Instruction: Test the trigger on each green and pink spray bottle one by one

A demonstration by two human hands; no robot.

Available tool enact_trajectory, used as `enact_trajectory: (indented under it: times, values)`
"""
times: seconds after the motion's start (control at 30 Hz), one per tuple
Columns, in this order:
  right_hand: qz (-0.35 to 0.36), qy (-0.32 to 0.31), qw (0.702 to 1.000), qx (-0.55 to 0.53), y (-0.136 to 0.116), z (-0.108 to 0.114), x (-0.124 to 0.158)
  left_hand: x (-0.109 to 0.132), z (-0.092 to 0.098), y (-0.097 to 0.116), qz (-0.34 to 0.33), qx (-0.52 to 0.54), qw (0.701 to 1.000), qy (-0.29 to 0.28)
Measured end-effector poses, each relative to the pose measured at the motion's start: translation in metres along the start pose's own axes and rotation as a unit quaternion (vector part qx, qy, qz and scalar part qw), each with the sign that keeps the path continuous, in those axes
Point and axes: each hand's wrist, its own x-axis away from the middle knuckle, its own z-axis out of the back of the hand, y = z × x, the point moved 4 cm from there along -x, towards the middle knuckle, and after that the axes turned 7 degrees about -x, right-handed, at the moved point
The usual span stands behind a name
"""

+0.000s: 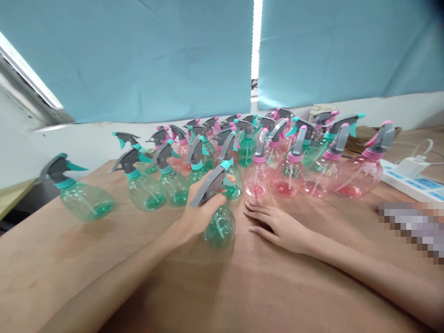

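Our left hand (pixel 201 210) is clamped on one green bottle (pixel 219 224), right hand (pixel 277 224) flat and empty on the table (pixel 243 286), pink bottles (pixel 287 178) untouched.

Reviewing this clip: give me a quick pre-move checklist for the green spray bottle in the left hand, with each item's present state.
1. Left hand closed around the neck of the green spray bottle: ok.
2. Bottle upright with its base on the table: ok.
3. Right hand off the bottle, lying flat on the table beside it: ok.
4. Gap between the held bottle and the row of green bottles behind it: not ok, it sits very close.
5. Spray head screwed tight on the held bottle: cannot tell.
6. Power strip at the right edge well away from both hands: ok.
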Motion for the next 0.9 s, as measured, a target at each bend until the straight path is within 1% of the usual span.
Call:
enact_trajectory:
  times: [0.13,0.23,0.5,0.7,0.9]
  values:
    - [-0.002,-0.001,1.0,0.001,-0.003,0.002,-0.001,-0.001,-0.001,-0.002,0.003,-0.036,0.999,0.009]
    - [-0.002,-0.003,1.0,0.001,-0.004,0.002,-0.002,-0.002,0.0,-0.002,-0.01,-0.049,0.999,0.015]
    - [0.006,0.005,1.0,0.012,-0.003,0.002,-0.002,0.002,-0.001,-0.006,-0.012,0.004,1.0,-0.009]
    - [0.013,0.01,1.0,0.003,-0.002,0.001,-0.002,0.001,0.001,-0.012,-0.005,-0.037,0.999,-0.03]
    - [0.011,0.007,1.0,0.011,0.001,0.0,-0.001,0.007,0.003,-0.012,-0.004,-0.072,0.996,-0.049]
